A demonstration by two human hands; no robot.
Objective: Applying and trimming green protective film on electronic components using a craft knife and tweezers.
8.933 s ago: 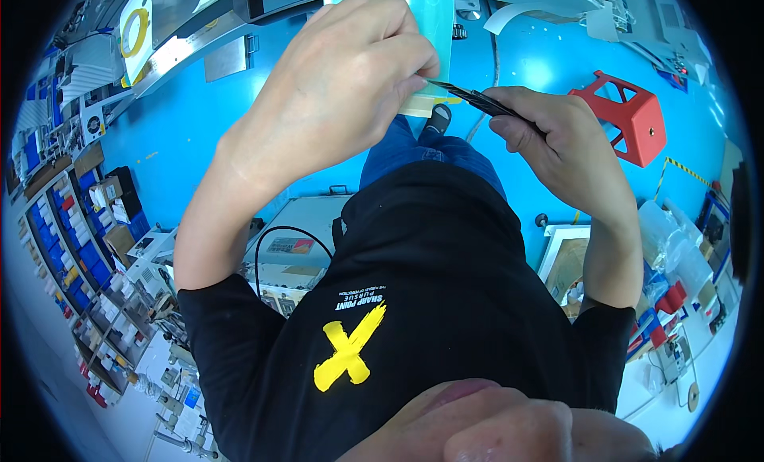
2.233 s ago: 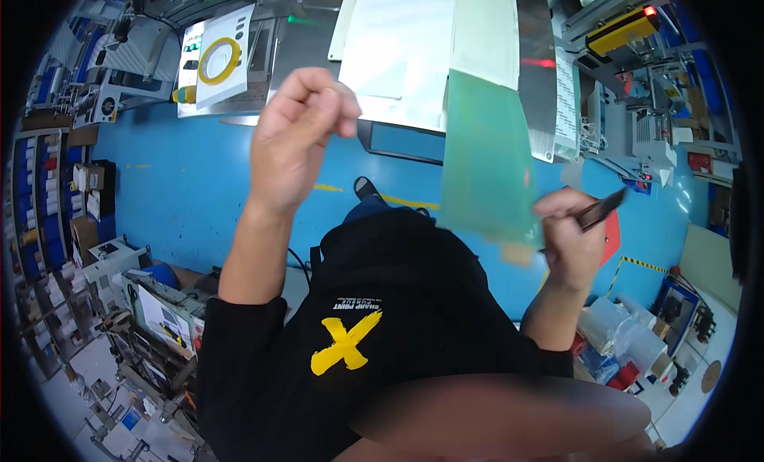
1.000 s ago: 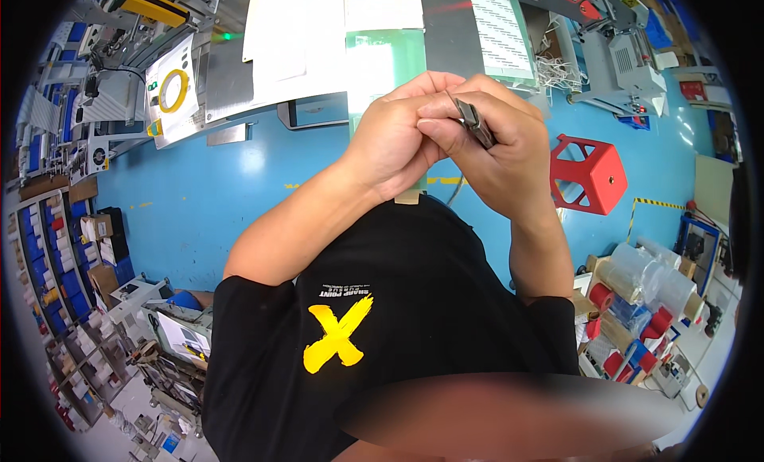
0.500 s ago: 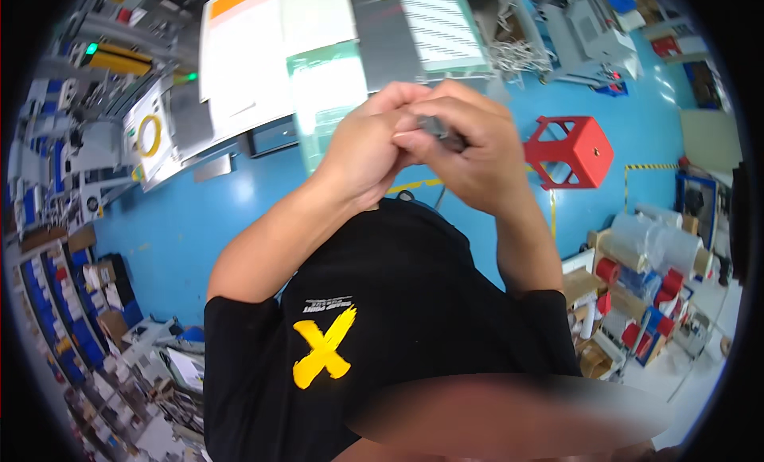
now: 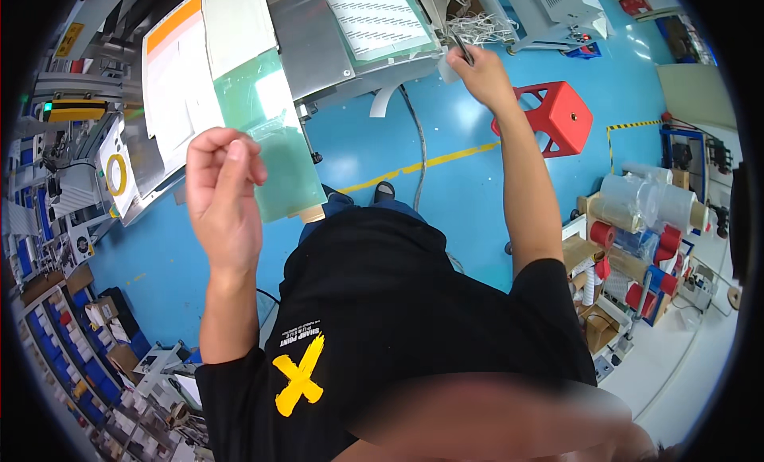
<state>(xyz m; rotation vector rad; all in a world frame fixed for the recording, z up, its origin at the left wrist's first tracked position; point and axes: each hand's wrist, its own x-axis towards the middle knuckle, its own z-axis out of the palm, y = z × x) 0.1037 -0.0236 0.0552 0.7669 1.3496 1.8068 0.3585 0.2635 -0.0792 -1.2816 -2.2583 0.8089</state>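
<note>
My left hand (image 5: 224, 195) is raised beside the green translucent sheet (image 5: 290, 171), its fingers curled and the thumb pressed against them. Whatever may be in that pinch is hidden. Over at the table's right corner, my right hand (image 5: 485, 78) grips a slim dark tool (image 5: 462, 50) whose exact kind I cannot make out. A small pale piece (image 5: 450, 70) shows just below those fingers; whether they touch it is unclear. The green sheet overhangs the table's front edge, near a white sheet with an orange band (image 5: 175, 24).
A sheet with dark slanted lines (image 5: 374, 20) lies on the metal table (image 5: 298, 44). Tangled white strips (image 5: 481, 28) lie beyond my right hand. A red stool (image 5: 561, 116) stands at the right. A yellow tape roll (image 5: 116, 174) sits at the left; a cable (image 5: 419, 136) hangs down.
My hands were together in front of me, the dark tool in the right. They have parted: the left moved left, the right reached forward and right with the tool. The view has shifted too.
</note>
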